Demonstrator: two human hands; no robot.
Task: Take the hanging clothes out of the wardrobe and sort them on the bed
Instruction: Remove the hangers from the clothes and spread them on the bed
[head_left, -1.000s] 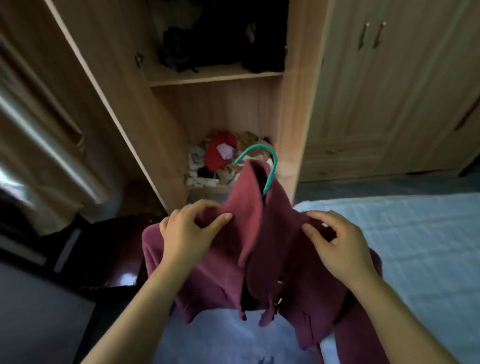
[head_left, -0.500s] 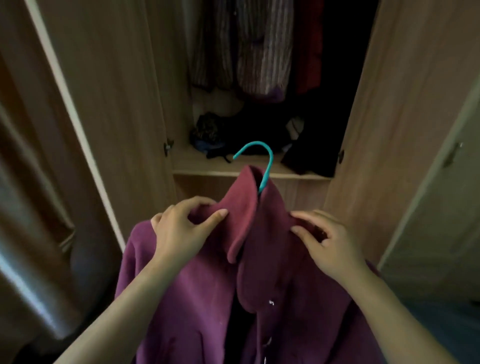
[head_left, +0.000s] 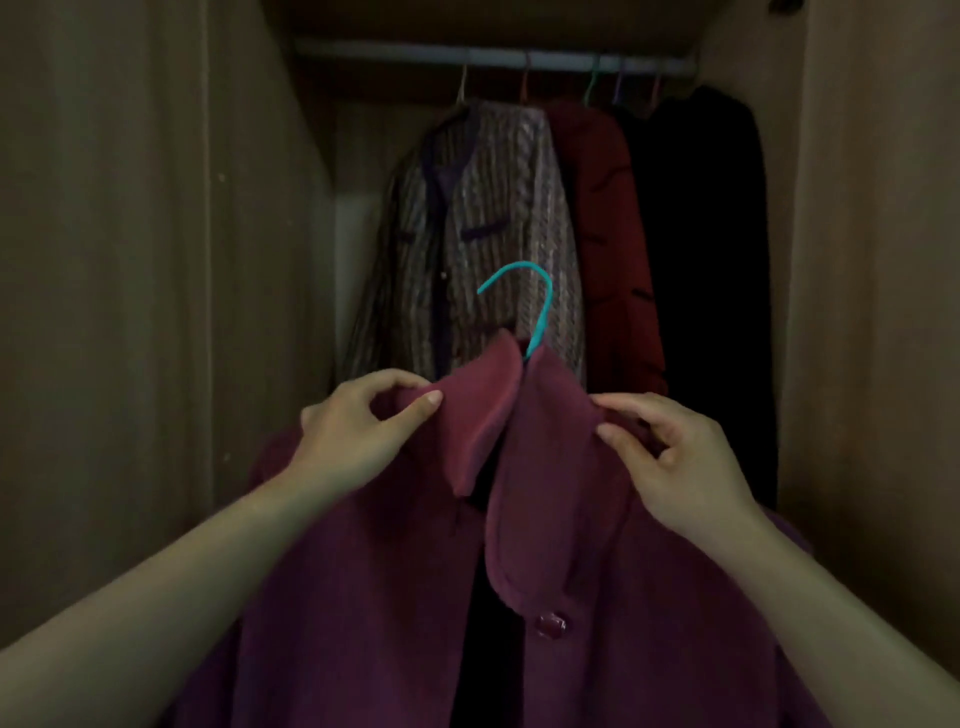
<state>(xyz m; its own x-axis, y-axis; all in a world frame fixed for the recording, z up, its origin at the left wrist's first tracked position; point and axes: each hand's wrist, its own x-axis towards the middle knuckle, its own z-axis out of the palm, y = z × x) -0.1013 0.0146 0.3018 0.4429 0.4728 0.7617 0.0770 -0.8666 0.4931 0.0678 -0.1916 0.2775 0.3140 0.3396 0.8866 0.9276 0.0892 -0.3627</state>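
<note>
I hold a maroon fleece jacket up in front of the open wardrobe. My left hand pinches its left shoulder by the collar, and my right hand grips the right shoulder. A teal hanger hook sticks up out of the collar, free of the rail. Behind it, a striped cardigan, a red puffer jacket and dark garments hang from the wardrobe rail.
The wardrobe's wooden side panels close in on the left and right. Several hanger hooks sit on the rail above the clothes. The bed is out of view.
The view has swung upward from the bed and lower shelves to the hanging rail. The jacket has risen with both hands, which keep the same grip on its shoulders.
</note>
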